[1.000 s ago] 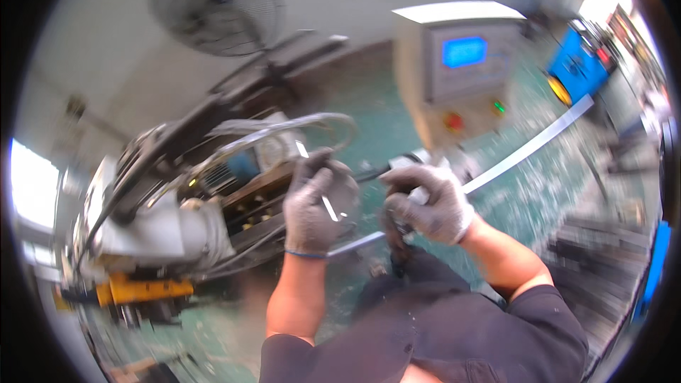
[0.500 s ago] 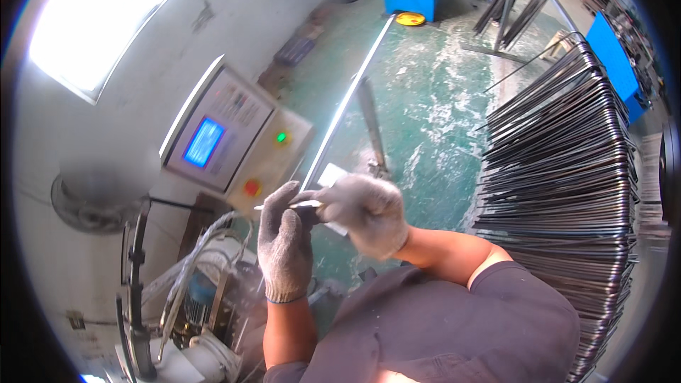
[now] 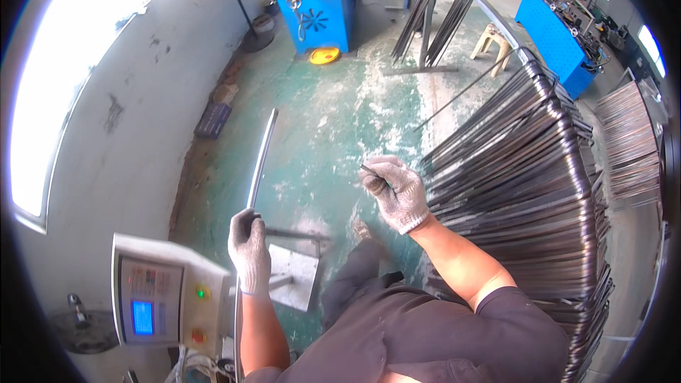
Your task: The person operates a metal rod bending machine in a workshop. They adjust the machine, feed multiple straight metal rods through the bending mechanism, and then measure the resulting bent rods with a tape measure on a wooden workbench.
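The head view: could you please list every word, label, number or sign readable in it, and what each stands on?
None can be read.
Control panel: small markings, too small to read.
Blue screen: any characters too blurred.
Dark blue box: any print too small.

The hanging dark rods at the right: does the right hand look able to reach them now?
Probably yes: the gloved right hand is close to the dark rods, with nothing visible between them, though it seems to pinch a thin dark piece.
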Motion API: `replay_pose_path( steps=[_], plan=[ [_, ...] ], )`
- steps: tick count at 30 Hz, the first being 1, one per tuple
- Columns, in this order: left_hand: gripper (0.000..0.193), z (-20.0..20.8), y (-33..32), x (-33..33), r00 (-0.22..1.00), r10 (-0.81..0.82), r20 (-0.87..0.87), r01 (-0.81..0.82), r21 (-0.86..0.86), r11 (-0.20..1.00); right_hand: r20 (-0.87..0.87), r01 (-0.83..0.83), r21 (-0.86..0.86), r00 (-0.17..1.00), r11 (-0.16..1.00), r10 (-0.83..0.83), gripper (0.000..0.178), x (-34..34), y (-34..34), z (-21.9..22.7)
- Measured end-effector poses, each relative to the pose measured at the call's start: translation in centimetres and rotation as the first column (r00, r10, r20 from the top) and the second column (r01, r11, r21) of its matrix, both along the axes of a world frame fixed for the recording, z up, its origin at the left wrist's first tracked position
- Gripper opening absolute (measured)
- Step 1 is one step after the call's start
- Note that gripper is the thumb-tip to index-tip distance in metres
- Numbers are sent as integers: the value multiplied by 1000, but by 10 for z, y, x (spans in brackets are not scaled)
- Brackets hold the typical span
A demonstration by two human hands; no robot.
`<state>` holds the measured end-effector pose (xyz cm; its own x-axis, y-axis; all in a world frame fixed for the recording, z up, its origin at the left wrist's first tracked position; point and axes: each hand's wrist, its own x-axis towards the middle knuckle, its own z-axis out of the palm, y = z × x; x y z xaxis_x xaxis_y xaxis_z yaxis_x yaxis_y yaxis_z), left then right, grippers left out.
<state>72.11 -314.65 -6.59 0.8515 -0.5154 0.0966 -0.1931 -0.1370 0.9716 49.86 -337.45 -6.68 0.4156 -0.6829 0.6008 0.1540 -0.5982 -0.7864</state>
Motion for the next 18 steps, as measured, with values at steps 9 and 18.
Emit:
replay_pose_path(
  steps=[9, 18],
  plan=[
    [25, -59, -230, 135, 976, 66, 206, -112, 216, 970, -401, 241, 18, 891, 970, -214, 27, 13, -203, -39],
    [26, -63, -317, 190, 989, -143, -36, 140, 536, 833, -459, 235, 192, 880, 953, -125, 26, 125, -412, -101]
  ],
)
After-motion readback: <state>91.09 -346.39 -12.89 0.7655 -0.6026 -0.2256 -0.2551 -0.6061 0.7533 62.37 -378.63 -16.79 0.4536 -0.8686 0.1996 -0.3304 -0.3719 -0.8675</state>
